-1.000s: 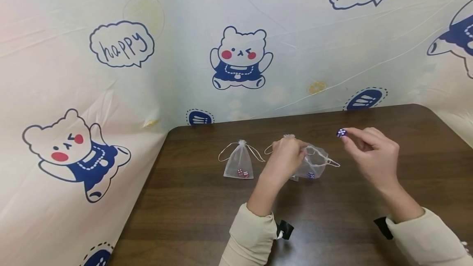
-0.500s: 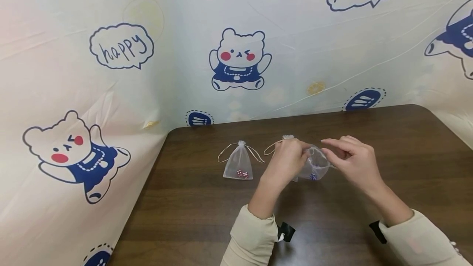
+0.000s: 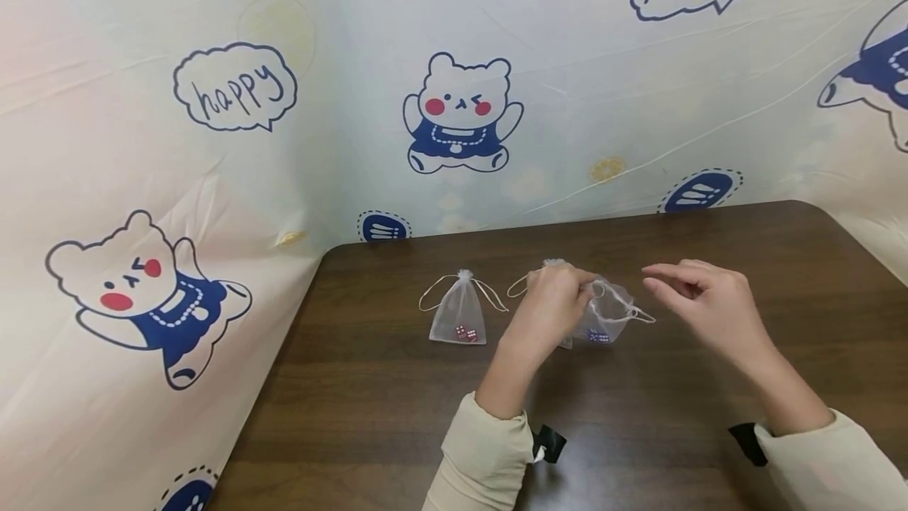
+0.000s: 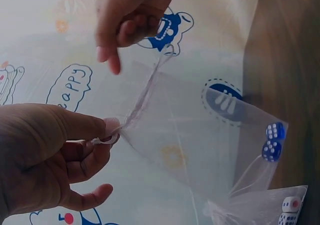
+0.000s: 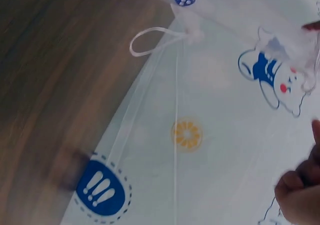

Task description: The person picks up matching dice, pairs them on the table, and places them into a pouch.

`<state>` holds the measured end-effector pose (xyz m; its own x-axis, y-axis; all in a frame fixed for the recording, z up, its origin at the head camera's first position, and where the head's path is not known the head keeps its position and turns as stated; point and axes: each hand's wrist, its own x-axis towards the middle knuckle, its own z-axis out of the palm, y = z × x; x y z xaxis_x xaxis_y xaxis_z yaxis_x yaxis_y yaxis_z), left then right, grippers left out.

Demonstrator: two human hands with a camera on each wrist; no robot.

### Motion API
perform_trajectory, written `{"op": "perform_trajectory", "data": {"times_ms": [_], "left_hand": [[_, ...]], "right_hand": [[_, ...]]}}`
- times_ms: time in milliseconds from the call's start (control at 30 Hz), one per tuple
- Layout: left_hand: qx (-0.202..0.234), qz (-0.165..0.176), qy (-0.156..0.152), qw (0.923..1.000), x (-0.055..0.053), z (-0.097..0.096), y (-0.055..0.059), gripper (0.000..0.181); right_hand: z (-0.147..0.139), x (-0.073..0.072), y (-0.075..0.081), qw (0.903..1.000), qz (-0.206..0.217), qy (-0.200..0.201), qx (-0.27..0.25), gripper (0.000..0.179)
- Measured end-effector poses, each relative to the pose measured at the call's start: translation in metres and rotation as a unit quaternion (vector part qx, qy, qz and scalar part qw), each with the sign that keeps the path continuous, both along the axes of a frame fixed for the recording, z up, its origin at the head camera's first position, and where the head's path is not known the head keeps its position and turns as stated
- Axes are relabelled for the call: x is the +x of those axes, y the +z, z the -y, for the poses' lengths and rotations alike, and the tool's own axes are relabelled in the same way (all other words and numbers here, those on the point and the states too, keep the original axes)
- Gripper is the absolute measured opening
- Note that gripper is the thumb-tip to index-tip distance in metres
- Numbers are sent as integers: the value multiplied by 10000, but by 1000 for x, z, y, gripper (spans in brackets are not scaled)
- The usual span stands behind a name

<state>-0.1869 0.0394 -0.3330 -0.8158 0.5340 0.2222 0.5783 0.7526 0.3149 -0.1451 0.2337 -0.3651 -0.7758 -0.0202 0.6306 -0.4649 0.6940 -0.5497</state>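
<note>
My left hand (image 3: 546, 307) pinches the rim of a white mesh drawstring bag (image 3: 614, 307) between thumb and fingers. The bag hangs with its mouth up, and blue dice (image 4: 273, 142) lie in its lower corner. Just right of its mouth is my right hand (image 3: 712, 302), thumb and forefinger apart with nothing between them, the other fingers bent. A loop of the bag's drawstring (image 5: 155, 41) sticks out towards that hand. Mostly hidden behind my left hand, a second mesh bag (image 3: 555, 262) stays on the table; white dice (image 4: 290, 208) show inside it in the left wrist view.
To the left, a third mesh bag (image 3: 454, 307) with its neck gathered holds red dice (image 3: 466, 333). All this is on a dark wooden table (image 3: 369, 408). A printed cloth (image 3: 340, 101) with bear drawings hangs behind and along the left side.
My right hand has carried a blue die to the bag's mouth, let it drop in, and drawn back to the right. The left hand stays in place on the rim.
</note>
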Motion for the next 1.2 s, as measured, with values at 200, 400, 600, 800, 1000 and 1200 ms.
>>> {"op": "perform_trajectory", "data": {"times_ms": [200,400,600,800,1000,1200], "left_hand": [[43,11,-44,10000,2,0,1,19],[73,23,-95,9999,1,1,1,20],[92,126,-249,9996,-2,3,0,22],[35,251,-412,9988,-3,4,0,36],[-56,270,-456,9986,-2,3,-1,39],[88,-19,-493,9987,0,4,-3,29]], "right_hand": [[-12,5,-7,9876,1355,669,422,24],[-11,3,-14,9765,1599,1369,468,17],[-13,1,-10,9863,940,1219,595,9],[-16,1,-7,9933,678,718,605,9],[-24,4,-7,9945,774,482,507,11],[-28,6,-4,9944,840,375,511,8]]}}
